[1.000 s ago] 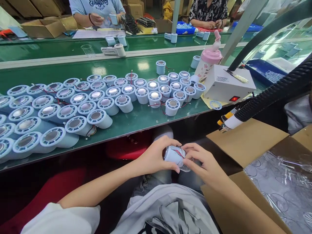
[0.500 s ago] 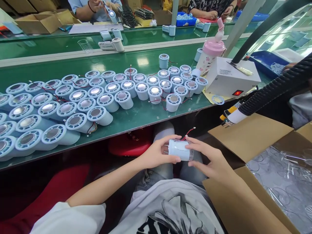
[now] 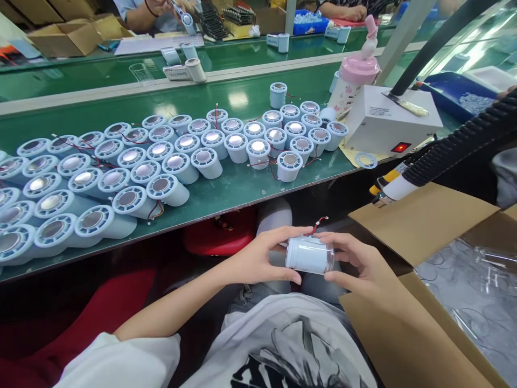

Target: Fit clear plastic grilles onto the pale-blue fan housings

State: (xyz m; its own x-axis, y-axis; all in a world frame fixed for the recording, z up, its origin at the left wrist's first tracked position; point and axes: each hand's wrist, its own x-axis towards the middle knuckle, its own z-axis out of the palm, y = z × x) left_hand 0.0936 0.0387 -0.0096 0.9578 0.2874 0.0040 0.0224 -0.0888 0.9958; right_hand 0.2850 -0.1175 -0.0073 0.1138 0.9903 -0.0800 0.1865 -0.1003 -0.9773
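Note:
Above my lap, a light-blue plastic cylinder [image 3: 309, 254] lies on its side with red and black wires [image 3: 317, 225] rising from it. A clear plastic sleeve [image 3: 330, 258] surrounds it and sticks out past its right end. My left hand [image 3: 269, 256] grips the cylinder's left end between thumb and fingers. At the right end, my right hand [image 3: 355, 261] holds the sleeve, fingers above and thumb below. Many similar light-blue cylinders [image 3: 161, 186] stand or lean in rows on the green bench, their round metal-centred ends facing up.
A white box with a lit red switch [image 3: 400, 147] stands at the bench's right, beside a pink-lidded bottle [image 3: 357, 70]. A black corrugated hose [image 3: 448, 148] crosses above an open carton [image 3: 424, 221] of clear plastic pieces [image 3: 476, 296]. Co-workers' hands [image 3: 353, 13] show across the bench.
Both hands and the sleeved cylinder sit slightly further right and lower in view. My right fingers have shifted towards the sleeve's right end. Across the bench, a co-worker's hands have moved.

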